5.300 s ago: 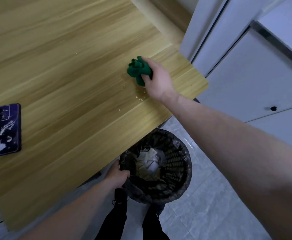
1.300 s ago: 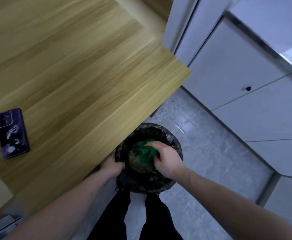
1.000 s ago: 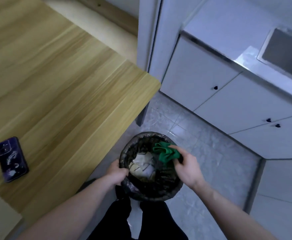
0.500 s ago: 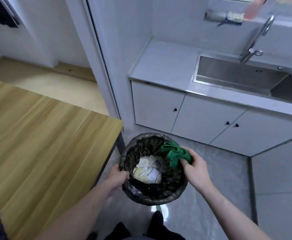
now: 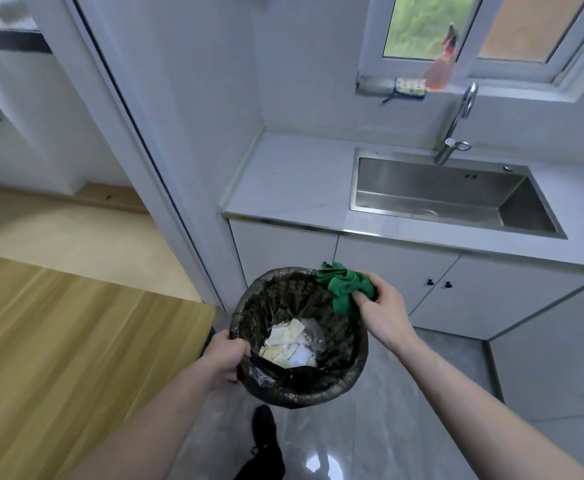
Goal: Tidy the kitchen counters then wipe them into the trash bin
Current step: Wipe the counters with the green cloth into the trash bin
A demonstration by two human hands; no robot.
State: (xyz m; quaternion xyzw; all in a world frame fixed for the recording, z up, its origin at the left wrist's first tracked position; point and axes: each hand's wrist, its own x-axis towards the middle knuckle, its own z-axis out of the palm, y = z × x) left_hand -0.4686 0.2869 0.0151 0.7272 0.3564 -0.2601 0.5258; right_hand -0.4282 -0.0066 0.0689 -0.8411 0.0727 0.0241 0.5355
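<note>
A round trash bin [image 5: 349, 379] lined with a black bag hangs above the grey floor, with crumpled paper inside. My left hand [image 5: 226, 355] grips its near left rim. My right hand [image 5: 382, 311] holds a bunched green cloth [image 5: 342, 285] at the bin's far right rim. The white kitchen counter [image 5: 290, 181] lies just beyond the bin, with a steel sink [image 5: 439, 199] set into it.
The wooden table [image 5: 76, 341] fills the lower left. White cabinet doors [image 5: 387, 268] stand under the counter and along the right. A tap [image 5: 457, 133] rises behind the sink, with a spray bottle [image 5: 439, 67] and a small rack on the window sill. A door frame [image 5: 138, 140] stands left of the counter.
The cloth went from the table into the bin, then up to its rim. The view swung from the table to the sink counter, with the bin carried in both hands.
</note>
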